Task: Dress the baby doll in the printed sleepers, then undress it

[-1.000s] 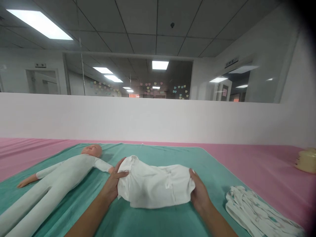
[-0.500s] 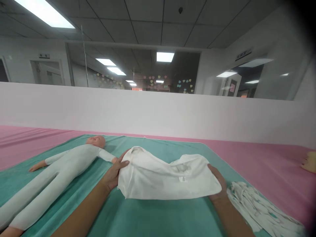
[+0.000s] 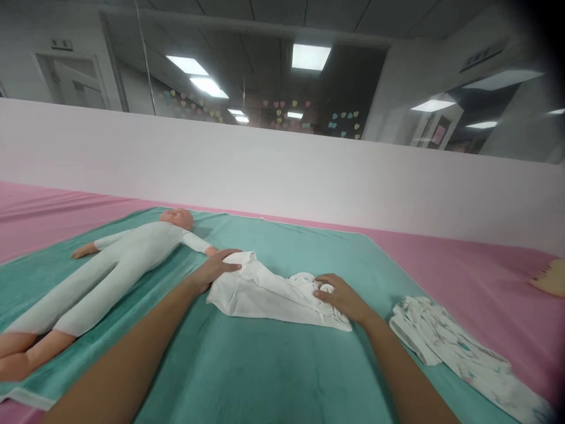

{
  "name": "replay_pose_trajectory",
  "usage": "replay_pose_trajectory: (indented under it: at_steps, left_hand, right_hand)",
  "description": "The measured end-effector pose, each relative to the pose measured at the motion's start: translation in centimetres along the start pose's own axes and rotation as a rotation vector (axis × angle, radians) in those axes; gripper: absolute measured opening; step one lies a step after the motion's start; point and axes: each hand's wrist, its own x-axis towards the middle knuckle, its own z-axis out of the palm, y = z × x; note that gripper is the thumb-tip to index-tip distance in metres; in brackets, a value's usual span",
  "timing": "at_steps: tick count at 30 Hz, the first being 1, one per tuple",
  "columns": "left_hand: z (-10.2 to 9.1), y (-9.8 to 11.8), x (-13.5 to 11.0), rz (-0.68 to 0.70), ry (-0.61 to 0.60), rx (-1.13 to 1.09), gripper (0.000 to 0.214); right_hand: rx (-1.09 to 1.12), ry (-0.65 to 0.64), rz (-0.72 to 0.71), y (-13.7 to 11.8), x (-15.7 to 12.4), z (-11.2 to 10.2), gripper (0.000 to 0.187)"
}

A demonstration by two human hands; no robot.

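Observation:
A white baby garment (image 3: pixel 269 291) lies flat on the teal blanket (image 3: pixel 247 365). My left hand (image 3: pixel 216 268) rests on its upper left end, fingers curled over the cloth near the collar. My right hand (image 3: pixel 342 297) presses down on the garment's right part, fingers bent and spread on the fabric. A baby doll (image 3: pixel 110 265) in a white suit lies on its back to the left, its outstretched hand just beside my left hand.
A second white patterned garment (image 3: pixel 450 350) lies crumpled at the right edge of the teal blanket. Pink sheet (image 3: pixel 463 277) covers the surface around it. A pale yellow object (image 3: pixel 549 280) sits at far right. A white partition wall (image 3: pixel 282 176) runs behind.
The garment was held up and stretched between both hands; now it lies flat on the blanket. My right hand moved left onto the cloth. The camera tilted down.

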Motion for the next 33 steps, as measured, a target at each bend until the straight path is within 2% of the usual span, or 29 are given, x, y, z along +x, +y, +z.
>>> replay_pose_trajectory:
  at_steps: [2, 4, 7, 9, 11, 14, 20, 25, 28, 30, 33]
  left_hand:
    - [0.2, -0.7, 0.5, 0.104, 0.088, 0.243, 0.056]
    - [0.8, -1.3, 0.8, 0.155, 0.203, 0.49, 0.051]
    - [2.0, -1.4, 0.7, 0.248, 0.361, 0.775, 0.047]
    - [2.8, -0.9, 0.2, 0.362, 0.441, 0.879, 0.045]
    - [3.3, -0.2, -0.3, 0.439, 0.529, 0.924, 0.043]
    - [3.7, 0.6, -0.7, 0.463, 0.654, 0.923, 0.035]
    - [3.0, 0.7, -0.4, 0.336, 0.824, 0.823, 0.041]
    - [2.3, 0.1, -0.2, 0.216, 0.796, 0.702, 0.043]
    - [2.3, -0.4, 0.1, 0.251, 0.755, 0.64, 0.038]
    - [2.4, -0.7, 0.5, 0.304, 0.687, 0.586, 0.034]
    - [2.5, -0.9, 0.9, 0.305, 0.484, 0.437, 0.032]
  right_hand:
    - [-0.021, 0.01, 0.007, -0.1, -0.1, 0.4, 0.061]
    - [-0.025, 0.05, 0.02, -0.1, 0.0, 1.0, 0.062]
    - [-0.047, 0.083, -0.009, -0.3, 0.3, 2.0, 0.038]
    - [-0.102, 0.16, -0.053, -0.5, 0.5, 2.3, 0.024]
    - [-0.146, 0.331, -0.119, -0.9, 0.7, 2.4, 0.019]
    - [-0.125, 0.599, -0.224, -1.5, 0.5, 1.7, 0.016]
    - [-0.229, 0.926, -0.266, -1.9, -0.6, -0.4, 0.018]
    - [-0.234, 1.026, -0.081, -1.8, -1.1, -1.5, 0.029]
    - [-0.095, 1.012, -0.041, -2.1, -1.4, -1.5, 0.033]
    - [0.008, 0.971, -0.013, -2.0, -1.3, -1.2, 0.033]
    - [0.134, 0.878, 0.029, -1.5, -0.7, -0.7, 0.031]
